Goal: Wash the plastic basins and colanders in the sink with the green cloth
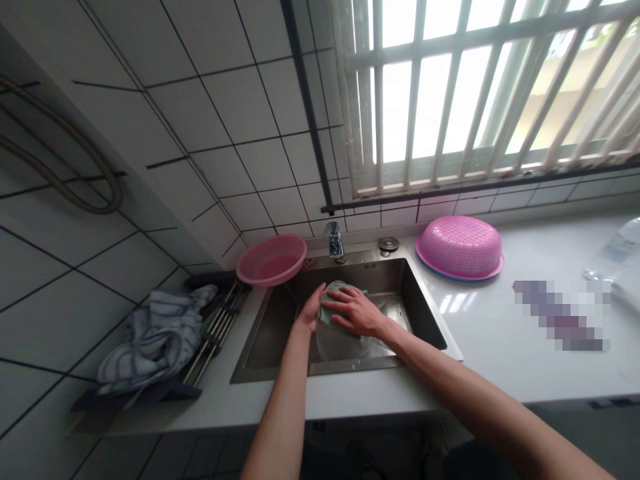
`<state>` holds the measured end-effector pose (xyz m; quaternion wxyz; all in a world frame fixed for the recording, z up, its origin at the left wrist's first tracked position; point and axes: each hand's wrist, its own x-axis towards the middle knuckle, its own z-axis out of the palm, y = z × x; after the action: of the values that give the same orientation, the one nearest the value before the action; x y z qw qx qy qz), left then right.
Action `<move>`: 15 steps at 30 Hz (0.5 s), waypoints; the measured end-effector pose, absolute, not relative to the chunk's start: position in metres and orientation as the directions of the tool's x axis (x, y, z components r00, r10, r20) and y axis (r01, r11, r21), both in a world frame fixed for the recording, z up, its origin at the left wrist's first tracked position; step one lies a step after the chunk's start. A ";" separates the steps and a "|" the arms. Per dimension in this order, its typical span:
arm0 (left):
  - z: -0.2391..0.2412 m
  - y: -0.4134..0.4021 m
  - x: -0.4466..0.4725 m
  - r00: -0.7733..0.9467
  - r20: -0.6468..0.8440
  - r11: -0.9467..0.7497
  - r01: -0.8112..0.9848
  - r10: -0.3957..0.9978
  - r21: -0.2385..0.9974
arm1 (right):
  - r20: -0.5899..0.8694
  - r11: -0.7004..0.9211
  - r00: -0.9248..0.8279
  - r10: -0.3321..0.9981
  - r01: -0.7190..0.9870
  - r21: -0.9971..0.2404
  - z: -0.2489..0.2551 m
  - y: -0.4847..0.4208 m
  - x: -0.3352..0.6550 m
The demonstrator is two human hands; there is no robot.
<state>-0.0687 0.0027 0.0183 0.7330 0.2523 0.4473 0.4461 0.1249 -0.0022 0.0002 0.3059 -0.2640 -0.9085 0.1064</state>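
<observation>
Over the sink [430, 320], my left hand [313, 308] grips the left rim of a clear round dish [333, 343]; whether it is a bowl or a lid I cannot tell. My right hand [356, 310] presses a green cloth [334, 293] against the dish, with its fingers laid across the cloth. Part of the dish is hidden behind the right hand and the cloth. A chrome faucet [334, 241] stands behind the sink, just beyond both hands.
A pink basin [273, 260] rests at the sink's back left corner. To the right, a pink colander [459, 247] lies upside down on the counter [480, 360]. A drain strainer [388, 245] sits behind the sink. A striped towel [160, 340] lies by a metal rack [215, 337] at left.
</observation>
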 end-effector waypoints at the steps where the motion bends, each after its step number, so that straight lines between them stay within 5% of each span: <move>1: 0.017 0.003 -0.070 0.166 -0.455 0.479 -0.430 0.875 0.765 | 0.504 0.861 -0.699 0.508 0.390 -0.327 0.002 -0.006 0.122; 6: 0.010 0.001 -0.073 0.042 -0.408 0.388 -0.412 0.912 0.825 | 0.566 0.874 -0.667 0.485 0.342 -0.345 0.001 0.004 0.126; 12: 0.007 -0.002 -0.069 0.109 -0.307 0.325 -0.395 0.945 0.859 | 0.586 0.731 -0.444 0.678 0.490 -0.474 -0.010 0.023 0.142; 15: 0.005 0.000 -0.071 0.037 -0.325 0.314 -0.387 0.945 0.867 | 0.581 0.779 -0.523 0.624 0.475 -0.409 -0.008 0.009 0.135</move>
<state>-0.0713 -0.0001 0.0051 0.6571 0.2940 0.4743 0.5067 0.1347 0.0088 -0.0075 0.3716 -0.3169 -0.8669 0.1000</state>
